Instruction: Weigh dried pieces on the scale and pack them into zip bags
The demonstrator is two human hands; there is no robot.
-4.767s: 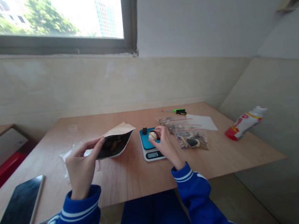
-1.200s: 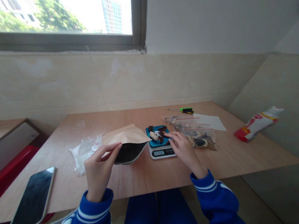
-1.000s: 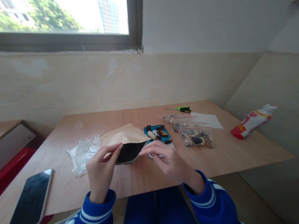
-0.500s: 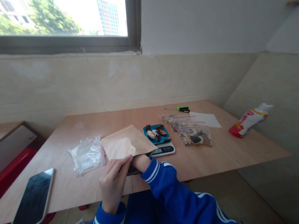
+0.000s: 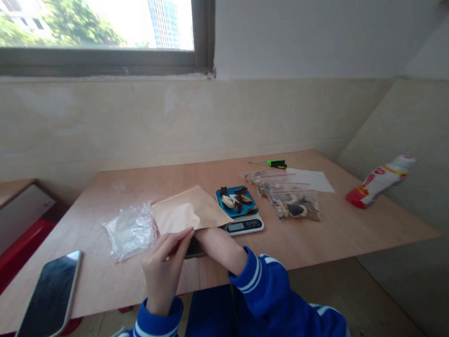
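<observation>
My left hand point(image 5: 164, 267) pinches the near edge of a brown paper bag point(image 5: 184, 209), holding its mouth up. Inside that mouth is my right hand point(image 5: 218, 246), with only the wrist and back showing and the fingers hidden under the paper. Something dark shows within the bag's opening below the paper. Just right of the bag stands a white kitchen scale point(image 5: 249, 224) with a display. On it rests a blue tray point(image 5: 233, 194) holding several dark and pale dried pieces point(image 5: 235, 202).
Clear plastic bags point(image 5: 131, 233) lie left, near a charging tablet point(image 5: 47, 302). To the right are several filled zip bags point(image 5: 294, 207), white paper point(image 5: 313, 178), screwdrivers point(image 5: 273, 162) and a tilted-looking red-and-white bottle point(image 5: 380, 182). The table's front edge point(image 5: 316, 263) is before my lap.
My right forearm has drawn back toward the right, so more of the wrist shows outside the bag. My left hand has shifted slightly left, still pinching the paper.
</observation>
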